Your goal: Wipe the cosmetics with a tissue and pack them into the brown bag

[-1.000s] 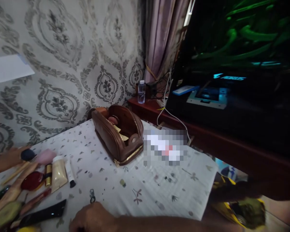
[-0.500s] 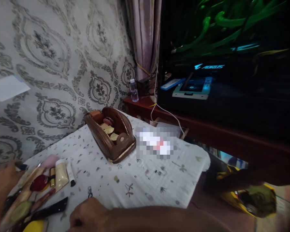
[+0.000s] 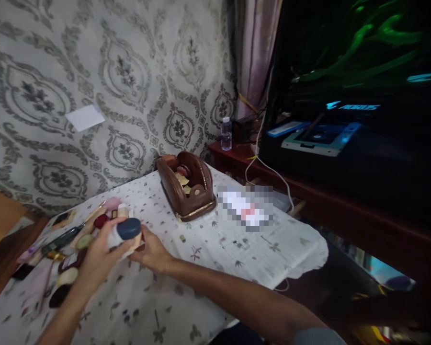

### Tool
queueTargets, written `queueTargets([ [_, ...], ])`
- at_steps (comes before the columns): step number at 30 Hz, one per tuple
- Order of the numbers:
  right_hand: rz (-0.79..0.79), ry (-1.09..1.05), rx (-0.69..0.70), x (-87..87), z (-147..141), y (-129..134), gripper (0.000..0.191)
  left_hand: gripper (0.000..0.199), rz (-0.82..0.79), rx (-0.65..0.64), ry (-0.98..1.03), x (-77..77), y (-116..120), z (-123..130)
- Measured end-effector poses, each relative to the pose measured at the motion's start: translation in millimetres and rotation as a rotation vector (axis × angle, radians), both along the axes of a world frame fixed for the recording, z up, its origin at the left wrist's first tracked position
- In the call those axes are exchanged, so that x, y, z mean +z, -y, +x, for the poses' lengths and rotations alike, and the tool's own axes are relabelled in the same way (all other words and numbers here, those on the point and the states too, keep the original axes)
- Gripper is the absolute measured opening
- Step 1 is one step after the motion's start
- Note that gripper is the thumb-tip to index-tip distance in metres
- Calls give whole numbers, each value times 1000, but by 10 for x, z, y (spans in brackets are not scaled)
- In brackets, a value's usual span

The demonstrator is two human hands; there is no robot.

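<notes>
My left hand (image 3: 101, 251) is closed around a white deodorant stick (image 3: 129, 229) with a rounded navy cap, held above the cloth. My right hand (image 3: 153, 251) grips its lower right side, the fingertips partly hidden behind it. Under and left of my hands lie several make-up items, among them a pink sponge (image 3: 112, 204), a dark red round item (image 3: 101, 221) and a dark green tube (image 3: 61, 240). Ahead of my hands, an unzipped brown cosmetic bag (image 3: 197, 208) stands with gold-coloured items and a pinkish item inside.
A white patterned cloth (image 3: 187, 306) covers the table. Right of the bag is a blurred-out item (image 3: 246, 208). A clear bottle (image 3: 226, 134) stands on the red-brown shelf by a large dark screen (image 3: 345, 177). A white cable (image 3: 273, 175) hangs there.
My left hand has moved right, bringing the deodorant stick from the make-up pile. My right hand has risen from the near edge to meet it. The camera view has turned left.
</notes>
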State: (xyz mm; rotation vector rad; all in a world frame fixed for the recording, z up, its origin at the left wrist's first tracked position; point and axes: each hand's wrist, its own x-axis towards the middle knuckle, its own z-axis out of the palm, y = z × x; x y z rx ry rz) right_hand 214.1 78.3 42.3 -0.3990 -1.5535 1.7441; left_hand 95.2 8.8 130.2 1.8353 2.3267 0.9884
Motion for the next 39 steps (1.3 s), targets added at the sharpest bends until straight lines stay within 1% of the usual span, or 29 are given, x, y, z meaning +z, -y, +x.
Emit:
queueTargets([
  [1, 3, -9, 21, -2, 32, 0, 69, 50, 20, -5, 51, -99, 48, 74],
  [3, -17, -16, 88, -21, 130, -19, 67, 53, 45, -11, 116, -271, 110, 169],
  [5, -55, -17, 202, -52, 258, -67, 69, 54, 40, -33, 149, -403, 140, 219],
  [7, -74, -3, 267, -85, 374, -131, 67, 54, 18, -69, 166, -502, 153, 253],
  [9, -79, 7, 263, -118, 442, -191, 62, 52, 3, -115, 137, -579, 160, 286],
  [10, -75, 27, 238, -132, 456, -212, 61, 52, 7, -137, 94, -612, 163, 304],
  [13, 11, 167, 89, -156, 445, -241, 55, 49, 50, -157, -98, -689, 171, 373],
  [15, 138, 257, -17, -161, 425, -241, 47, 46, 74, -196, -230, -717, 176, 434],
  [16, 207, 279, -45, -165, 416, -240, 40, 46, 72, -236, -285, -720, 176, 468],
  [18, 315, 280, -40, -177, 400, -236, 25, 46, 28, -314, -358, -703, 160, 533],
  [20, 369, 267, -1, -190, 390, -230, 15, 45, -28, -323, -378, -650, 110, 577],
  [22, 395, 274, 33, -194, 393, -219, 16, 43, -77, -259, -354, -569, 19, 572],
  [23, 403, 280, 40, -190, 400, -212, 20, 42, -105, -216, -324, -525, -38, 547],
  [25, 407, 269, 63, -175, 427, -199, 39, 43, -167, -157, -201, -445, -160, 459],
  [27, 355, 217, 118, -157, 460, -192, 57, 52, -220, -164, 47, -399, -265, 348],
  [29, 244, 144, 188, -141, 480, -195, 68, 61, -232, -203, 349, -399, -330, 258],
  [31, 107, 67, 224, -130, 474, -205, 73, 68, -180, -199, 595, -446, -349, 218],
  [32, 41, 32, 221, -128, 461, -211, 76, 70, -126, -175, 667, -484, -343, 220],
  [34, -86, -31, 179, -131, 418, -220, 76, 70, 8, -119, 710, -571, -313, 261],
  [36, -191, -59, 144, -147, 370, -224, 71, 64, 108, -98, 652, -648, -271, 334],
  [38, -240, -33, 145, -170, 340, -219, 66, 58, 142, -99, 568, -691, -227, 414],
  [39, -238, -5, 157, -180, 336, -214, 66, 57, 146, -97, 544, -696, -206, 448],
])
